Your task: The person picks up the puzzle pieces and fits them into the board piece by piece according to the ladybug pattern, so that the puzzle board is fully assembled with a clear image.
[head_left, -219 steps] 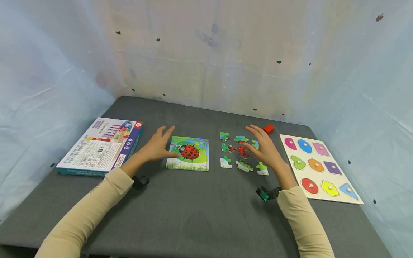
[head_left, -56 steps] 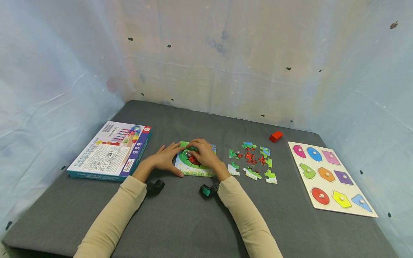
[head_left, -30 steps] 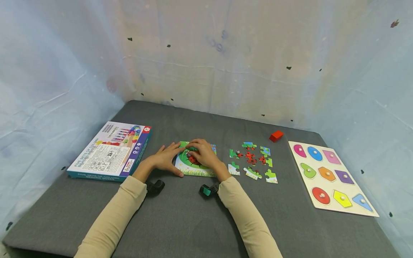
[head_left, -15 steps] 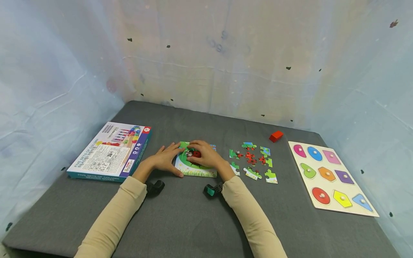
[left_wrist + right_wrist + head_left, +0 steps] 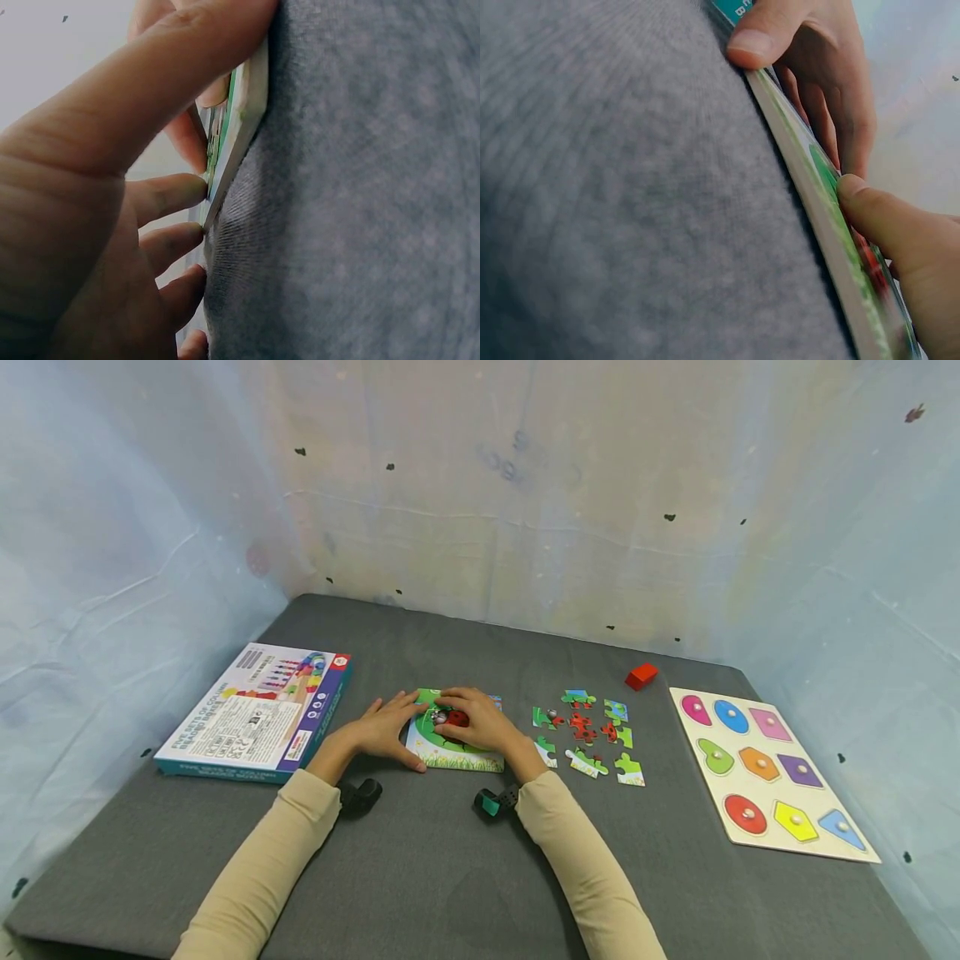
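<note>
A square ladybug puzzle board (image 5: 455, 760) lies flat on the grey table in the head view. My left hand (image 5: 381, 732) rests along its left side with fingers spread and nearly straight; the thumb (image 5: 150, 82) is at the near corner and the fingertips touch the edge. Over the board's upper middle is my right hand (image 5: 483, 720), thumb and fingers apart, with the printed ladybug (image 5: 455, 719) visible between them. In the right wrist view its thumb (image 5: 881, 217) touches the board's face. The other right fingertips, and anything under them, are hidden.
Several loose puzzle pieces (image 5: 582, 727) lie right of the board. Beyond them are a red block (image 5: 641, 676) and a white shape board (image 5: 765, 793) with coloured knobbed shapes. A boxed toy (image 5: 255, 710) lies at left. Plastic sheeting (image 5: 480, 527) surrounds the table.
Since the oldest frame both hands have come onto the board, and the top-left loose puzzle piece has left its spot. Lately my right hand has shifted slightly right and nearer; the left stays still.
</note>
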Demonstrator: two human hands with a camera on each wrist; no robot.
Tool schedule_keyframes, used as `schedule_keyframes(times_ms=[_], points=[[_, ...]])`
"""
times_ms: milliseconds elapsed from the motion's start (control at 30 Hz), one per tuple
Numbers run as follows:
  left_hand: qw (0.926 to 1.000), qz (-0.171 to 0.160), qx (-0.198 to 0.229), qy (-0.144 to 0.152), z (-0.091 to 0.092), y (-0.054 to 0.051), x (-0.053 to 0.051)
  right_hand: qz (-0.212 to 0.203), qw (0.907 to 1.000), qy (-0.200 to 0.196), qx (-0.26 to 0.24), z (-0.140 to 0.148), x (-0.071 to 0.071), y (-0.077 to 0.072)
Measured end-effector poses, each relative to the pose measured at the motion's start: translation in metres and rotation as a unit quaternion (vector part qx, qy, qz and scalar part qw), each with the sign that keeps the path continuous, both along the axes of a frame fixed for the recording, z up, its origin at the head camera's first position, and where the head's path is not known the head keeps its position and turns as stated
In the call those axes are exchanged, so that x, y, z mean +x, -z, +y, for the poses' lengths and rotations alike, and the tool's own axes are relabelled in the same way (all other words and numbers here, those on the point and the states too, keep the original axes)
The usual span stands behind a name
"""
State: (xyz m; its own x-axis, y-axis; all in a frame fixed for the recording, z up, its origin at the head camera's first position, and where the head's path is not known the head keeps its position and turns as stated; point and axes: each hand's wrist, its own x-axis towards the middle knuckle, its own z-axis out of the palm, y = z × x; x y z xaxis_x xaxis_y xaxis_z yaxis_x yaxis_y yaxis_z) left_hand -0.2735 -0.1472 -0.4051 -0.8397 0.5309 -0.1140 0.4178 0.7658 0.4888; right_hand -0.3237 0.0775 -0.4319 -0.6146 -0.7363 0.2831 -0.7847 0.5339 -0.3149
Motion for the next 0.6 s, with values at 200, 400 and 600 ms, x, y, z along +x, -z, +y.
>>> schedule_keyframes(times_ms=[200,400,600], points=[[1.0,0.003,-0.004,-0.002,0.001,-0.0003,0.0,0.004,0.9999,-0.005,-0.012,0.0005,0.0012,0.0004],[1.0,0.003,-0.002,-0.003,0.001,0.0004,-0.0006,0.011,0.9998,-0.006,-0.018,0.0008,0.0014,0.001],[1.0,0.0,-0.005,-0.006,0.0006,0.0004,-0.0008,0.012,0.9994,-0.015,-0.03,0.0011,0.0007,0.0024]])
